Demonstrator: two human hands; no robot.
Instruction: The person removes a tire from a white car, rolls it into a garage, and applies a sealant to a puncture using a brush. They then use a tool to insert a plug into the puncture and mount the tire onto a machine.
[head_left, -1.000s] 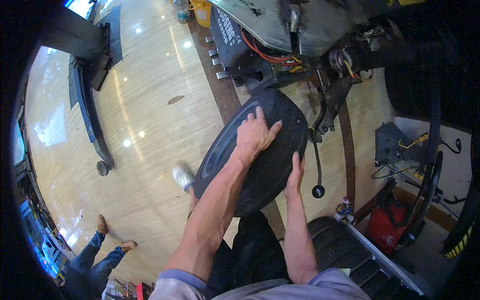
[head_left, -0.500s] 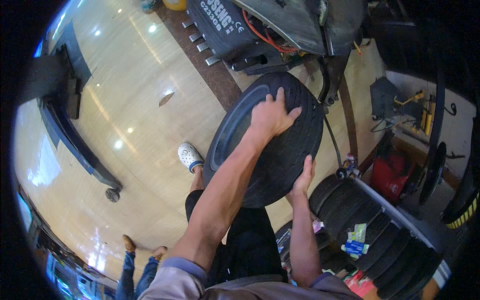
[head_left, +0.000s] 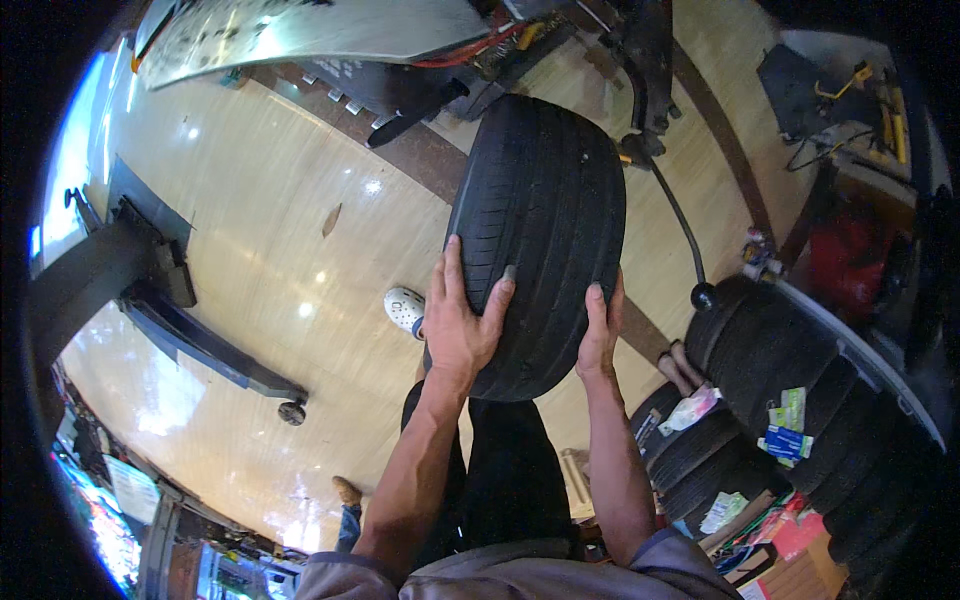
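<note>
A black car tire (head_left: 545, 220) stands on edge in front of my legs, its grooved tread facing up toward me. My left hand (head_left: 462, 325) grips its left side near the bottom, thumb lying on the tread and fingers along the sidewall edge. On the opposite side my right hand (head_left: 600, 335) clasps the lower right edge, its thumb on the tread and the other fingers partly hidden behind the tire. The inside of the tire cannot be seen from here.
Beyond the tire is a machine with a curved metal panel (head_left: 320, 35) and a black pedal (head_left: 418, 112). Rows of tires (head_left: 780, 350) stand at the right, with a black-knobbed lever (head_left: 703, 295) nearby. A blue-grey lift arm (head_left: 215, 345) lies at the left. Another person's shoe (head_left: 346, 490) shows lower left.
The tire has turned from a slant to upright, its tread now facing me. My left hand has come down from its upper part to the lower left side. The view has shifted too.
</note>
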